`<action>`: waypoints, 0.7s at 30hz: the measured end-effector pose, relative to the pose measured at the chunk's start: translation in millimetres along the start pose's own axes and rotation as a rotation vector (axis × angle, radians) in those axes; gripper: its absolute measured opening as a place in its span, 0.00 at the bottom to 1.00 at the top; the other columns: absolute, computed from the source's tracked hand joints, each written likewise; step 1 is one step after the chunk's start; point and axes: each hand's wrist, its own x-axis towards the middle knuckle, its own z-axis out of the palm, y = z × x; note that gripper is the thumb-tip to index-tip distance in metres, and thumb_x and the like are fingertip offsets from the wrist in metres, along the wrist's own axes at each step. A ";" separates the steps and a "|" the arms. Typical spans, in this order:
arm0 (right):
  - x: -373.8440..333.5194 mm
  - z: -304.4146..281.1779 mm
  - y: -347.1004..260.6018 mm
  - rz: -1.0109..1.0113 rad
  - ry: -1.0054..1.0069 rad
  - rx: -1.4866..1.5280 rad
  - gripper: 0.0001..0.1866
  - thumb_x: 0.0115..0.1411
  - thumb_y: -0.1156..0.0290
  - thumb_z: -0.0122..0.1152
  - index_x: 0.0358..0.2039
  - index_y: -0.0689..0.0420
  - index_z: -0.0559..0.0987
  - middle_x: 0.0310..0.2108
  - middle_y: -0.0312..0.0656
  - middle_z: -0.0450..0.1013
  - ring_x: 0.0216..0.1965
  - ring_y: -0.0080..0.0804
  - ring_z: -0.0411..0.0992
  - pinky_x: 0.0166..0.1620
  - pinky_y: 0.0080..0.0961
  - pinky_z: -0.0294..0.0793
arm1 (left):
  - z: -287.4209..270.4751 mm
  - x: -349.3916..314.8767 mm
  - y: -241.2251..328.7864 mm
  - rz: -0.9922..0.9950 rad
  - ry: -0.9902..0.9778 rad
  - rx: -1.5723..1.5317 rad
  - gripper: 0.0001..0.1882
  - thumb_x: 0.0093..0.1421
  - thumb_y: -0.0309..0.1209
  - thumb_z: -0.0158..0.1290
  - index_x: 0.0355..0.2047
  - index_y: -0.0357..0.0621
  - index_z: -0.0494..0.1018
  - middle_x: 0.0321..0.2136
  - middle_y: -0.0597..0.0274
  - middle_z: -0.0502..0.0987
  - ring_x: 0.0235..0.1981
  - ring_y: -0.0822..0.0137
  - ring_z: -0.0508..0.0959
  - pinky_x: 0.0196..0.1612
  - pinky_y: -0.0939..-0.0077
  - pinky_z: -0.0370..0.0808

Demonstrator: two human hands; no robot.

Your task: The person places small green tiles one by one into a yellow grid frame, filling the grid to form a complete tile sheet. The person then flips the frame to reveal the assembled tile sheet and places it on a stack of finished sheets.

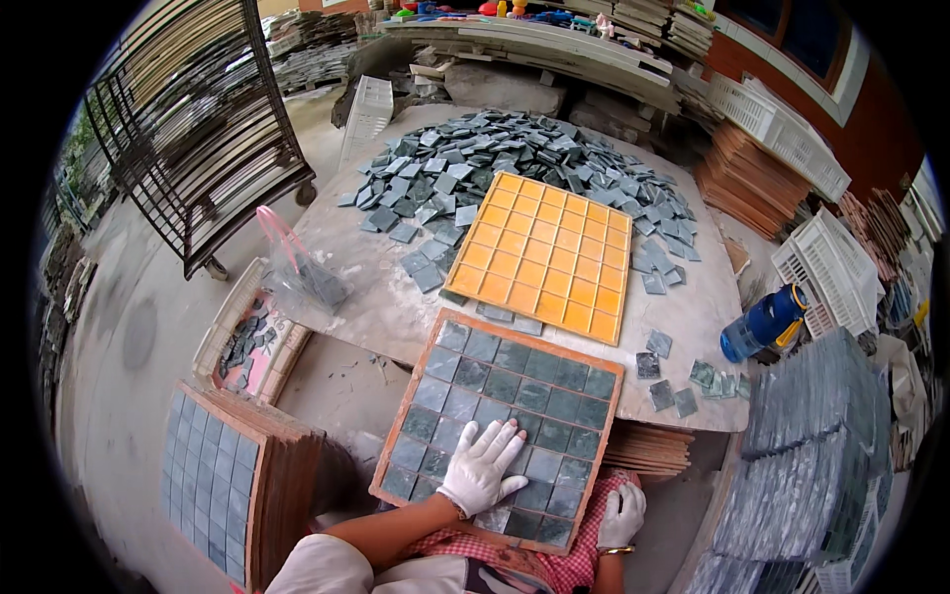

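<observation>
My left hand (483, 465), in a white glove with bare fingertips, lies flat with spread fingers on grey-green square tiles. These tiles (533, 397) sit in rows in a reddish-brown tray (392, 442), tilted across my lap. My right hand (621, 513), gloved too, rests on the red checked cloth (584, 515) right of the tray; its fingers are curled together, with nothing visible in them. Beyond the tray, an orange-yellow grid mould (542, 259) lies on the table, next to a large heap of loose tiles (505, 148).
Filled tile trays (213, 465) stack at lower left, above them a crate (282, 361) of broken pieces and a clear bag (309, 282). Right are a blue bottle (762, 324), loose tiles (661, 396), stacked tile sheets (811, 445) and white crates (829, 267). A wheeled metal rack (198, 139) stands at far left.
</observation>
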 end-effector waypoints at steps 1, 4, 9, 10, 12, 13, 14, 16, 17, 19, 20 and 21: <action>0.6 -0.2 0.8 0.002 -0.002 -0.011 0.11 0.53 0.69 0.58 0.33 0.64 0.77 0.41 0.50 0.73 0.46 0.48 0.68 0.52 0.40 0.66 | -2.2 -3.5 -8.3 -0.011 -0.018 0.027 0.35 0.56 0.54 0.46 0.58 0.44 0.62 0.59 0.55 0.62 0.60 0.57 0.62 0.62 0.51 0.50; -1.1 2.1 0.7 -0.012 0.001 -0.016 0.11 0.54 0.69 0.57 0.33 0.64 0.77 0.41 0.50 0.73 0.46 0.48 0.68 0.52 0.40 0.66 | -2.1 -11.8 -19.9 -0.030 -0.020 0.045 0.36 0.57 0.54 0.47 0.59 0.44 0.61 0.60 0.53 0.61 0.60 0.55 0.61 0.62 0.54 0.51; -1.2 2.3 3.9 -0.018 -0.004 -0.031 0.11 0.54 0.69 0.57 0.33 0.64 0.77 0.41 0.50 0.73 0.47 0.48 0.68 0.52 0.40 0.65 | -13.5 -12.9 -41.2 -0.099 -0.007 0.023 0.36 0.58 0.53 0.46 0.60 0.43 0.59 0.59 0.52 0.61 0.61 0.54 0.59 0.62 0.57 0.52; -0.1 3.1 3.1 -0.017 -0.003 -0.025 0.12 0.54 0.68 0.57 0.34 0.64 0.77 0.41 0.50 0.73 0.47 0.48 0.68 0.52 0.40 0.65 | -16.6 -12.8 -49.8 -0.124 -0.012 0.034 0.36 0.58 0.53 0.46 0.60 0.42 0.59 0.60 0.52 0.61 0.61 0.53 0.59 0.62 0.57 0.52; -0.1 1.9 2.7 -0.017 -0.007 -0.022 0.12 0.55 0.68 0.57 0.34 0.64 0.77 0.41 0.50 0.73 0.47 0.48 0.68 0.52 0.40 0.65 | -20.4 -12.4 -61.6 -0.120 -0.021 0.020 0.36 0.58 0.53 0.46 0.60 0.42 0.59 0.60 0.52 0.59 0.62 0.53 0.58 0.62 0.59 0.52; 0.1 2.5 3.4 -0.020 -0.007 -0.020 0.12 0.55 0.68 0.57 0.34 0.64 0.77 0.41 0.50 0.73 0.47 0.48 0.68 0.52 0.40 0.65 | -22.0 -12.5 -61.4 -0.113 -0.026 0.025 0.35 0.59 0.51 0.46 0.60 0.42 0.59 0.60 0.51 0.60 0.62 0.52 0.58 0.62 0.59 0.53; 0.7 4.2 3.4 -0.022 -0.002 -0.014 0.12 0.55 0.68 0.57 0.34 0.64 0.77 0.41 0.49 0.73 0.47 0.48 0.68 0.52 0.40 0.65 | -24.6 -10.5 -62.3 -0.101 -0.027 0.035 0.34 0.59 0.49 0.47 0.60 0.41 0.59 0.60 0.50 0.60 0.62 0.51 0.58 0.62 0.59 0.54; 0.8 3.9 4.3 -0.017 -0.002 -0.024 0.12 0.55 0.68 0.57 0.34 0.64 0.77 0.42 0.50 0.73 0.47 0.48 0.67 0.53 0.40 0.65 | -29.5 -10.9 -72.4 -0.091 0.036 -0.236 0.32 0.59 0.45 0.50 0.58 0.41 0.60 0.58 0.49 0.62 0.60 0.51 0.61 0.61 0.60 0.57; -0.9 4.2 4.2 -0.017 -0.002 -0.030 0.12 0.55 0.68 0.57 0.34 0.64 0.77 0.42 0.50 0.73 0.47 0.48 0.67 0.53 0.40 0.65 | -33.5 -12.9 -78.8 -0.089 0.063 -0.369 0.31 0.58 0.43 0.51 0.58 0.41 0.61 0.57 0.49 0.63 0.59 0.51 0.62 0.60 0.61 0.59; -2.3 4.4 4.0 -0.009 -0.004 -0.036 0.12 0.54 0.68 0.57 0.34 0.64 0.77 0.42 0.50 0.73 0.47 0.48 0.67 0.53 0.41 0.65 | -40.5 -6.6 -89.1 -0.164 0.139 -0.445 0.28 0.59 0.40 0.51 0.57 0.41 0.63 0.55 0.47 0.65 0.56 0.50 0.66 0.58 0.63 0.63; -0.9 4.1 3.5 -0.005 -0.007 -0.035 0.12 0.54 0.67 0.57 0.34 0.64 0.77 0.42 0.50 0.73 0.47 0.48 0.67 0.53 0.41 0.64 | -45.6 1.0 -94.5 -0.172 0.179 -0.376 0.27 0.59 0.40 0.51 0.56 0.41 0.63 0.55 0.47 0.66 0.56 0.50 0.66 0.57 0.64 0.64; 0.9 4.3 3.0 -0.005 -0.010 -0.034 0.12 0.54 0.67 0.57 0.34 0.64 0.77 0.42 0.50 0.73 0.47 0.48 0.67 0.53 0.41 0.64 | -47.0 10.2 -98.5 -0.155 0.189 -0.210 0.28 0.59 0.41 0.50 0.57 0.41 0.62 0.56 0.48 0.65 0.57 0.50 0.65 0.58 0.62 0.62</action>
